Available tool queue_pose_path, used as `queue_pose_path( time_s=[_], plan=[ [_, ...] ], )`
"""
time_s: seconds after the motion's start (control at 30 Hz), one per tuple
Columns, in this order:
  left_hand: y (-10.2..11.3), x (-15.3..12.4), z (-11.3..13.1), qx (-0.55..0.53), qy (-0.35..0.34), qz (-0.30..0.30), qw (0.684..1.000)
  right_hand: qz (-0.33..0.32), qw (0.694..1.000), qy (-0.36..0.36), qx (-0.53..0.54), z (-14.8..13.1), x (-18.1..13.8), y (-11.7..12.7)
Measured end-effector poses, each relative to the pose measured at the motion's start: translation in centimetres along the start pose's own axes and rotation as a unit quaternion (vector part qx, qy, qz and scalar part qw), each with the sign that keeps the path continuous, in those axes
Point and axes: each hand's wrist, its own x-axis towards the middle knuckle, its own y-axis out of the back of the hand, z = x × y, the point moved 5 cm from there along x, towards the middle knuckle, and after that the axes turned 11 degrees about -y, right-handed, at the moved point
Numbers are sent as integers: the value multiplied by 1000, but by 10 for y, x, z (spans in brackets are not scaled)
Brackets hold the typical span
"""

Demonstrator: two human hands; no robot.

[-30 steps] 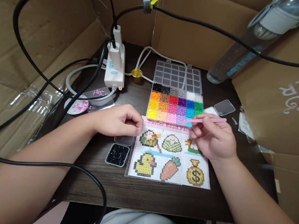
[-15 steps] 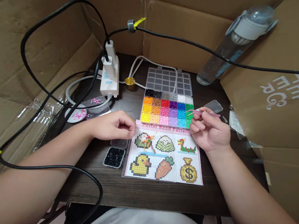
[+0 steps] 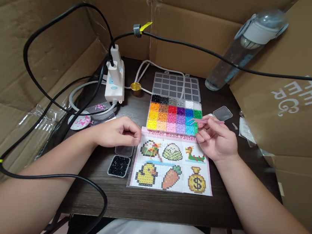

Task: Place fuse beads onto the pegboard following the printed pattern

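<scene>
My right hand [image 3: 217,139] pinches pink tweezers [image 3: 210,121], their slightly parted tips over the blue section of the bead box [image 3: 181,111]. Many colours of small beads fill the box's compartments. Loosely curled, my left hand [image 3: 122,132] rests with its fingertips at the left edge of the bead pattern sheet [image 3: 180,161]; nothing shows inside it. A clear pegboard [image 3: 133,167] overlies the sheet's left part, with beads on the duck [image 3: 147,174] and carrot [image 3: 171,178] pictures. Below my left hand sits a small box of black beads [image 3: 119,166].
Behind stand a white power strip [image 3: 114,86] and a gold cup [image 3: 135,88]. A black cable [image 3: 187,43] crosses the view. The water bottle [image 3: 236,58] leans at the back right, near a clear lid [image 3: 223,112]. Cardboard walls [image 3: 183,22] surround the table.
My right hand with the tweezers has moved slightly left and down, bringing the tips from the box's right side over the blue beads. My left hand has stayed in place.
</scene>
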Motion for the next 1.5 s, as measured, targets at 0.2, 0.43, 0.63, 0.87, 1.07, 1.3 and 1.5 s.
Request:
queue_pose_path(
  time_s=[0.2,0.43,0.63,0.87,1.07,1.3,1.5],
  plan=[
    [1,0,3,4,-1,6,1000,-13,1000,-2,-22,2,1,-3],
    [1,-1,3,5,3,10,1000,-27,999,5,-34,0,-1,0],
    [2,-3,2,6,3,20,1000,-37,999,-16,-11,-2,-4,-2],
    [2,-2,1,12,3,21,1000,-43,999,-27,-10,1,-6,-5],
    [1,-1,4,13,-15,23,1000,-25,998,-36,-36,1,-10,-11],
    [0,-3,3,7,-28,36,999,-64,992,-25,-110,15,-18,-18],
    [-1,-2,2,4,-30,30,999,-57,951,99,-287,25,-30,-34]
  ],
)
